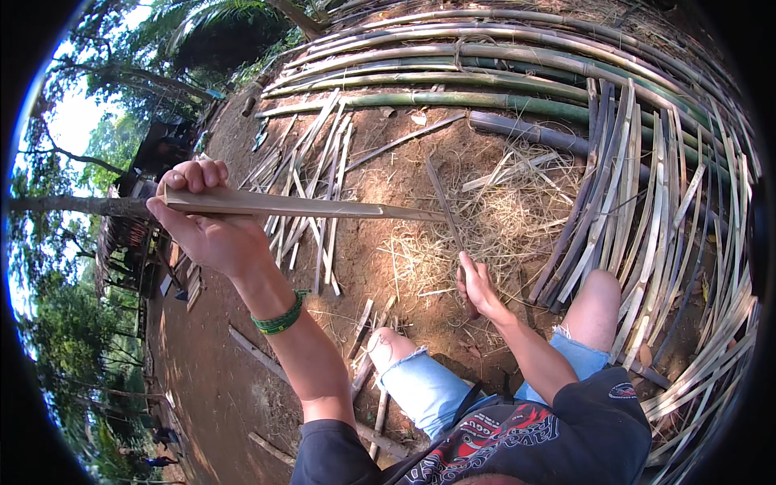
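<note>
While the hands [217, 234] [480, 289] hold strip [283, 205] and knife [443, 192], the handle [471, 311] is partly hidden.

Poles [453, 99] lie behind; shavings [517, 210] (on ground [388, 182]) before them; slats [606, 194] at right; strip [291, 205] mostly left of knife [439, 186].

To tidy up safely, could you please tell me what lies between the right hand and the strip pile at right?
In the head view, pale shavings over brown soil lie there.

sunlit dirt ground [212, 343] | green trees [69, 347] at left | bright sky [74, 121]
</note>
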`<state>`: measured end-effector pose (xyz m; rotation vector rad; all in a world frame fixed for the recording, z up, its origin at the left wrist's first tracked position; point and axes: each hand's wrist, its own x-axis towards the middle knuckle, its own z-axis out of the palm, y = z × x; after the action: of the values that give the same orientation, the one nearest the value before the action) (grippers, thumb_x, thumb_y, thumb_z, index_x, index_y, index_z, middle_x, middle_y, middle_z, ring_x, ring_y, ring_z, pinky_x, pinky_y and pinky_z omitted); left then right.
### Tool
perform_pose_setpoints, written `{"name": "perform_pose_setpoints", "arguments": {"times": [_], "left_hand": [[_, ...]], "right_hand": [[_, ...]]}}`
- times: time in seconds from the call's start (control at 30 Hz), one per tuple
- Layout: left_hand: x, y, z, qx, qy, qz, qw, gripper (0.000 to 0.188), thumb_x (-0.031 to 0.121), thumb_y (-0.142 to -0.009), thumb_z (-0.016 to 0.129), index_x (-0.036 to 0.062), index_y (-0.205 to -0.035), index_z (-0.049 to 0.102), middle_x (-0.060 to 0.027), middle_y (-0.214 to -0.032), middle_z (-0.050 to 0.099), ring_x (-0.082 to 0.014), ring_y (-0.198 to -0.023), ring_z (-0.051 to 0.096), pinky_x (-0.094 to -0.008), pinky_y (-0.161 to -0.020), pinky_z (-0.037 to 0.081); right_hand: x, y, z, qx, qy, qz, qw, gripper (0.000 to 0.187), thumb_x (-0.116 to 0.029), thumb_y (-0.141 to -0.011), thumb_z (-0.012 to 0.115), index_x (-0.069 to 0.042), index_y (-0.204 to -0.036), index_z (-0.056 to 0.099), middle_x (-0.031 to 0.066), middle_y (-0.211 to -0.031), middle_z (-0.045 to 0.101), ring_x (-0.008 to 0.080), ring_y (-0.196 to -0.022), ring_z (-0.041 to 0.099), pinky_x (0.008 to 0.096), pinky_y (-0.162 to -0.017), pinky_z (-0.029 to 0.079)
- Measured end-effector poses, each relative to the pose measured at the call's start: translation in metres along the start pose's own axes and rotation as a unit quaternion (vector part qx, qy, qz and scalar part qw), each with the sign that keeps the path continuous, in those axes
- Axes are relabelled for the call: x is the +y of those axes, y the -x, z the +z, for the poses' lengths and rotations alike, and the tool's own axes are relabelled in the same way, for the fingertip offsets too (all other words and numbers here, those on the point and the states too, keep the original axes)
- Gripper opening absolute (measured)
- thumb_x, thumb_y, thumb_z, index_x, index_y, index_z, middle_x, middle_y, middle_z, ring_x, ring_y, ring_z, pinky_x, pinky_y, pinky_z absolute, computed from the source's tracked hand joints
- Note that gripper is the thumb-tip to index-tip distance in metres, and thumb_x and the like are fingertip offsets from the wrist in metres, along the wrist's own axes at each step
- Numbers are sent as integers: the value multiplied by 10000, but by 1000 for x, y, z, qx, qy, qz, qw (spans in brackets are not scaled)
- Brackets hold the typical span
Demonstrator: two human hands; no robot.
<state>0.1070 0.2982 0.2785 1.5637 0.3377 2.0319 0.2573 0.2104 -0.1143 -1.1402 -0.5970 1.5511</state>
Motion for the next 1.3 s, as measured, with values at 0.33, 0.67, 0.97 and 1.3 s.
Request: {"name": "perform_pose_setpoints", "arguments": {"times": [0.33, 0.67, 0.97, 1.3], "left_hand": [[-2, 9, -40, 124, -274, 208, 931, 437, 517, -1029, 362, 121, -848, 403, -1, -687, 462, -63, -580, 466, -203, -499, 393], [21, 56, 15, 40, -246, 324, 913, 373, 423, -1044, 412, 75, -907, 404, -50, -760, 467, -110, -694, 416, -260, -602, 344], [41, 63, 27, 46, -230, 388, 891, 351, 399, -1036, 442, 72, -915, 401, -60, -777, 477, -143, -708, 474, -288, -644, 412], [23, 145, -18, -144, -237, 236, 932, 261, 242, -971, 615, 35, -1026, 466, -123, -826, 563, -193, -700, 553, -314, -612, 468]], "right_hand": [[-121, 110, 67, -182, 6, -80, 980, 521, -495, -1022, 411, -63, -746, 501, -11, -542, 469, 76, -456, 428, 247, -435, 348], [-240, 190, 95, -292, 138, -267, 908, 531, -465, -1015, 452, 36, -856, 523, 48, -571, 509, 95, -543, 502, 284, -507, 404], [-254, 218, 96, -322, 146, -275, 894, 605, -584, -1002, 386, -12, -866, 524, 5, -603, 475, 68, -535, 461, 237, -490, 336], [-243, 222, 53, -256, 241, -234, 907, 482, -426, -1013, 481, -10, -776, 537, 48, -558, 527, 136, -510, 520, 312, -499, 407]]}}
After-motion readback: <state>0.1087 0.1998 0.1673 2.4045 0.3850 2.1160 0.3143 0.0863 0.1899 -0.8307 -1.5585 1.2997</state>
